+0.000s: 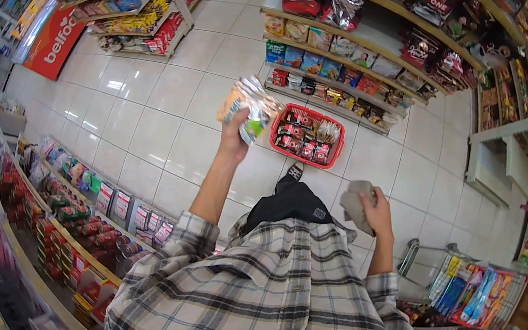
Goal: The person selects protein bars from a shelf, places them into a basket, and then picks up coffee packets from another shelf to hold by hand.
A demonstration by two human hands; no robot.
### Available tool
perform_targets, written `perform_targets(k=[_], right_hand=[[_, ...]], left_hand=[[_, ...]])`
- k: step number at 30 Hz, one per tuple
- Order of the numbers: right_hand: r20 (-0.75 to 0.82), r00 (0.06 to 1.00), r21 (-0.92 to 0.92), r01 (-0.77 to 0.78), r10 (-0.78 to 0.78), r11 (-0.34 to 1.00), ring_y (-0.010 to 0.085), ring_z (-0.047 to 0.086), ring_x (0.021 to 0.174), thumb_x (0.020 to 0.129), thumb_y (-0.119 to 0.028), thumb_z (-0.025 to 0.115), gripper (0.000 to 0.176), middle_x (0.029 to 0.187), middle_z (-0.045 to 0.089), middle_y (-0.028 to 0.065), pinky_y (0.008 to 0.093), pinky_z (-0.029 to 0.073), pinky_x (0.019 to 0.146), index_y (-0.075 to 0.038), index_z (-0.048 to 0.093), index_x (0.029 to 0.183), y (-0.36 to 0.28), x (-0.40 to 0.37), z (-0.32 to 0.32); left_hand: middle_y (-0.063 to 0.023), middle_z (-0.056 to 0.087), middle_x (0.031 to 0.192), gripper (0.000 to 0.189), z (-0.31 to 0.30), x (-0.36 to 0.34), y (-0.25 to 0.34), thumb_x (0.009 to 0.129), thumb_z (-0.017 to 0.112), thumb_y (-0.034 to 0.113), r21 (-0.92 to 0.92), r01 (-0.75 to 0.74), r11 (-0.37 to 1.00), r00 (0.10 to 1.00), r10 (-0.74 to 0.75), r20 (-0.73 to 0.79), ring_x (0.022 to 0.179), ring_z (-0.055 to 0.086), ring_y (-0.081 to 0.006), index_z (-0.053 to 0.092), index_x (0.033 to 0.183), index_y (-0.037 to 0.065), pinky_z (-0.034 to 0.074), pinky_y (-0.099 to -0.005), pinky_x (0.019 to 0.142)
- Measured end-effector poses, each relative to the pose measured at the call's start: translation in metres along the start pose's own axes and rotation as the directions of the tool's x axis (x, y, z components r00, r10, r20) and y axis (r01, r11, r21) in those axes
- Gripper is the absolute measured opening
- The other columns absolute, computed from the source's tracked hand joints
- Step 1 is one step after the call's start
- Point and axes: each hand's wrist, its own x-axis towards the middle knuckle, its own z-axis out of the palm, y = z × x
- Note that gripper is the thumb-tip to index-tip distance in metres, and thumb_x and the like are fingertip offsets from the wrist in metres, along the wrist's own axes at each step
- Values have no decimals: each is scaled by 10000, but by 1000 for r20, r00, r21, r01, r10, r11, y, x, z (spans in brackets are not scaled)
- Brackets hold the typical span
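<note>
My left hand (234, 137) is closed around a foil snack-size pouch (257, 113) with silver, orange and green parts, possibly more than one; motion blurs its print. It is held up over the tiled floor, left of a red shopping basket (273, 140). Inside the basket lie several dark and red packets (294, 131) in rows. A folded grey cloth (355, 202) is gripped in my right hand (379, 215), off to the right of my body and below the basket's level in view.
Ahead stands a shelf (366, 65) stocked with pouches and sachets. More shelving with packets (131, 14) is at the upper left, near a red belfoo-lettered panel (52, 50). At lower left run racks of cans (96, 234). A wire cart (502, 299) with colourful packs is at right.
</note>
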Motion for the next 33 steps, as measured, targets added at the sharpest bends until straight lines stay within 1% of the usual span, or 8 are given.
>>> perform_targets(k=[4,8,10,12,19,23,27,33], right_hand=[[-31,946,-235,-321,323,917,403,634,930,804,-452,639,553,965,644,280,420,496,782,25,581,1078,112,-8,16],[39,820,-108,-565,572,818,396,634,938,818,-441,623,575,957,644,289,423,498,796,55,584,1104,151,-45,53],[194,868,-158,-431,456,888,337,639,926,818,-444,586,603,930,653,279,419,487,780,128,593,1008,305,-62,118],[202,615,145,-788,762,598,359,628,949,821,-451,603,644,980,652,279,423,486,802,131,580,1098,264,-61,137],[106,779,87,-626,618,775,347,623,989,845,-389,615,606,1062,635,283,397,487,836,134,555,1146,193,12,127],[-133,775,347,-548,618,761,210,530,656,885,-353,559,449,684,587,121,356,431,597,91,579,816,183,52,139],[-36,672,383,-674,740,631,368,588,1058,827,-449,627,737,1150,576,326,402,468,890,177,495,1192,119,74,138],[-174,608,319,-709,775,629,246,570,668,844,-481,613,612,758,639,192,383,466,629,128,613,903,20,76,186]], left_hand=[[-86,614,1099,447,-4,70,19,828,659,187,202,-133,970,991,128,37,978,626,-196,508,1211,13,533,-334,834],[-103,556,1100,657,-36,143,23,731,738,31,344,-161,925,987,143,78,956,603,-197,345,1256,14,526,-316,808],[-116,536,1119,728,-27,167,26,707,770,47,445,-168,880,986,156,64,984,589,-202,297,1260,21,518,-317,827],[-125,526,1128,773,-23,196,30,689,797,66,533,-188,825,981,189,54,1000,580,-204,277,1259,28,512,-317,841],[-159,527,1148,831,-12,315,44,642,866,130,757,-337,559,941,235,245,1061,573,-224,283,1222,10,495,-343,916],[-173,510,1187,898,-4,389,66,600,894,130,779,-407,476,907,110,407,1091,558,-229,272,1235,8,483,-358,945],[-171,494,1222,975,12,455,82,552,914,120,784,-409,467,869,-65,491,1155,526,-246,251,1259,14,453,-382,992],[-195,478,1288,1073,16,526,83,525,926,152,743,-463,482,798,-139,587,1185,517,-269,197,1300,12,427,-386,1019]])
